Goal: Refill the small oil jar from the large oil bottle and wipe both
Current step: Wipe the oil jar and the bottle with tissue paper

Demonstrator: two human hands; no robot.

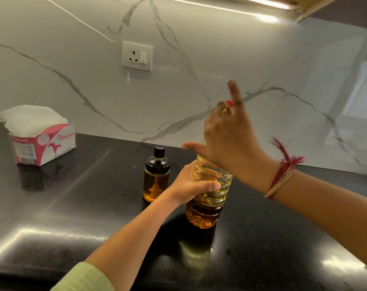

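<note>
1. Right now the left hand (191,185) is wrapped around the upper body of the large oil bottle (207,198), fingers curled closed against the ribbed clear plastic, thumb across the front.
2. Above it, the right hand (226,135) sits over the top of the bottle. Its palm covers the neck, so the cap is hidden from where I stand. One finger sticks straight up, the thumb juts out to the left, and the others look loosely bent. It is blurred, and I cannot tell whether it grips anything; a small bit of red shows near the fingertips.
3. A red thread (286,162) and a thin bangle circle the right wrist, and a pale green sleeve (84,278) covers the left forearm near the bottom edge.
4. The large oil bottle stands upright on the black tabletop (63,217), long axis vertical, mouth pointing up under the right hand. Dark golden oil fills only its lower part.
5. The small oil jar (156,175) stands upright just left of the bottle, near the left hand but apart from it. Its black lid and narrow black spout point up, and amber oil fills most of the glass.
6. A pink and white tissue box (44,143) sits well apart at the far left, against the marble wall (262,70), which carries a socket (137,56).
</note>
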